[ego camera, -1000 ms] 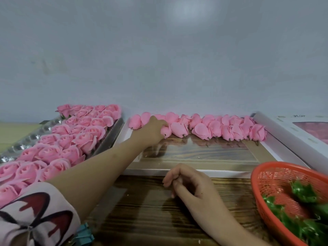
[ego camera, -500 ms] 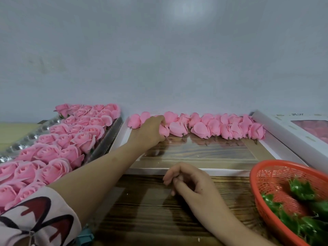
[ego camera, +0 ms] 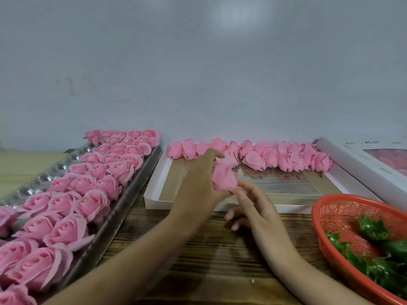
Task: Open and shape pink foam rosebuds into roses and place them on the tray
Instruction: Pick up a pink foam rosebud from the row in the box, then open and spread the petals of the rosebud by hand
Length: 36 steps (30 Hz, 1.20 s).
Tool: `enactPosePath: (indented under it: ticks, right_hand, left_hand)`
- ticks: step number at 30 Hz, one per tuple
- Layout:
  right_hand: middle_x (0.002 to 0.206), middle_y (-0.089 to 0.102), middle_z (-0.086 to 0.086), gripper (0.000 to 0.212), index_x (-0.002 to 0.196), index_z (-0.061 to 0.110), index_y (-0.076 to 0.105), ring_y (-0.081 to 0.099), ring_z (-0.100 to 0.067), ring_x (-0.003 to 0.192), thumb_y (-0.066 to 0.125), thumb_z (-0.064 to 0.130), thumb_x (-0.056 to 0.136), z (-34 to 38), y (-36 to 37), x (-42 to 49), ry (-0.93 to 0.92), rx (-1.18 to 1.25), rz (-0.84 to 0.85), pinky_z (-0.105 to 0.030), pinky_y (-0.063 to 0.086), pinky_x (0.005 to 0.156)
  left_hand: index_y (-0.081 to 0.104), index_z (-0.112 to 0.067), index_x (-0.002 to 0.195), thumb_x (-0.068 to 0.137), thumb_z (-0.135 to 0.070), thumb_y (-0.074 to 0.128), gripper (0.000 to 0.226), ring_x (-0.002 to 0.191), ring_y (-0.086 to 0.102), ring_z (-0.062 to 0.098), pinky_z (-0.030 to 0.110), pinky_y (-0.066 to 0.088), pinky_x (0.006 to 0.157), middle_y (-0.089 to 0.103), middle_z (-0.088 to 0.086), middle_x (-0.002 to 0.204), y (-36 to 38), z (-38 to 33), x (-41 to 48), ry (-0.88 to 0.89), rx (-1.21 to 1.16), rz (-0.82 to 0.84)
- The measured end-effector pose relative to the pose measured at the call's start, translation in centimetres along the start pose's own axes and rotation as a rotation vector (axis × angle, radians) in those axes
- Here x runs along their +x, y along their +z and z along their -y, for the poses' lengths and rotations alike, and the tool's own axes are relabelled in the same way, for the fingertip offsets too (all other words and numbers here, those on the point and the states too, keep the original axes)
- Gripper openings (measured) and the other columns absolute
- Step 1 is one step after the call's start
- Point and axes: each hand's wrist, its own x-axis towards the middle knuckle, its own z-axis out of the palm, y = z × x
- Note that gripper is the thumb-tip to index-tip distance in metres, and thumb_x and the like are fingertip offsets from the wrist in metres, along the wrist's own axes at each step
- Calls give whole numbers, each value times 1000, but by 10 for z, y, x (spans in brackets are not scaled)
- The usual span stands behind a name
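The left hand (ego camera: 198, 183) grips a closed pink rosebud (ego camera: 224, 176) between thumb and curled fingers, held above the shallow white box (ego camera: 158, 204) and just in front of the far row. The right hand (ego camera: 255, 208) sits close beneath it, fingers loosely spread and holding nothing. Its forefinger reaches the bud's lower end, though I cannot tell whether it touches. The two hands are near each other but not joined. The likely next step is peeling the outer petals back, and thin foam would probably tear or crease if they are pulled too hard or from the tip rather than the base. Squeezing the bud's body in the left hand could also flatten it. Along the far edge of the box lies the row of unopened rosebuds (ego camera: 275, 157), tightly packed, so a careless reach could knock neighbours out of line. To the left, the tray (ego camera: 114, 216) is crowded with opened roses (ego camera: 92, 203). Free places look scarce from this view, and setting one down could crush petals already there. On the right, an orange basket (ego camera: 330, 216) holds green leafy pieces (ego camera: 372, 230) close by the right forearm. A second white box (ego camera: 352, 164) stands beyond it on the wooden table (ego camera: 209, 249).
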Motion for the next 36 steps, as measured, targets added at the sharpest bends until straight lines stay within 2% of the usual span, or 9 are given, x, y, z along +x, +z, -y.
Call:
enactPosePath:
  ticks: [3, 6, 9, 15, 18, 22, 29, 33, 36]
  right_hand:
    - [63, 63, -3, 41, 118, 17, 61, 56, -12, 55, 58, 35, 81, 1, -1, -2, -4, -69, 34, -22, 44, 48]
    - [61, 62, 7, 29, 110, 15, 69, 47, -6, 50, 64, 28, 84, -1, -3, -3, -60, -174, 75, -15, 40, 50]
    - [70, 68, 14, 26, 105, 22, 73, 54, -4, 60, 75, 25, 80, -2, -5, -4, -99, -230, 176, -12, 45, 62]
    - [100, 75, 4, 47, 109, 29, 71, 69, -20, 93, 84, 32, 64, -4, -4, -4, -83, -313, 223, -33, 55, 85]
    - [100, 75, -1, 41, 105, 20, 71, 70, -20, 94, 83, 26, 66, -5, -4, -3, -87, -280, 207, -35, 55, 86]
    - [95, 74, -5, 31, 101, 14, 67, 69, -13, 87, 76, 23, 73, -6, -5, -3, -84, -202, 155, -25, 52, 81]
    - [94, 72, -4, 24, 98, 16, 65, 65, -13, 87, 71, 29, 79, -5, -6, -4, -120, -185, 109, -30, 50, 80]
    - [91, 74, -10, 22, 99, 19, 63, 68, -16, 83, 72, 31, 82, -4, -7, -4, -101, -143, 111, -31, 51, 76]
    - [88, 75, -14, 21, 98, 23, 63, 70, -18, 79, 73, 30, 81, -2, -7, -4, -90, -98, 134, -31, 51, 74]
  left_hand:
    - [48, -34, 106, 68, -11, 80, 55, 89, 53, -4, 11, 43, 69, 53, -20, 93, 0, -5, -30, -31, 24, 32]
    - [46, -42, 107, 71, -16, 80, 55, 99, 51, -6, 9, 44, 77, 52, -22, 103, -3, -1, -51, -25, 37, 24]
    - [50, -39, 110, 76, -13, 76, 51, 104, 52, -2, 11, 45, 80, 53, -22, 108, -4, 1, -68, -23, 16, 21]
    - [47, -50, 117, 79, -6, 71, 63, 108, 52, -2, 16, 48, 88, 49, -27, 107, -5, 2, -72, -59, -42, 7]
    - [45, -51, 121, 77, 0, 70, 71, 110, 50, -4, 15, 46, 91, 47, -26, 112, -5, 1, -72, -34, -27, 8]
    - [38, -41, 134, 74, 2, 72, 81, 114, 50, 1, 7, 40, 91, 44, -24, 121, -5, 2, -71, 16, -23, -22]
    - [50, -36, 95, 85, 1, 57, 38, 85, 65, 14, 22, 53, 69, 66, -4, 91, -7, 0, -71, -165, -300, -42]
    - [57, -37, 97, 92, -23, 48, 17, 85, 67, 9, 22, 55, 62, 68, -11, 99, -7, -7, -69, -172, -448, -18]
    - [61, -36, 99, 89, -30, 49, 17, 90, 67, 8, 22, 56, 65, 67, -14, 102, -7, -6, -67, -224, -544, 6]
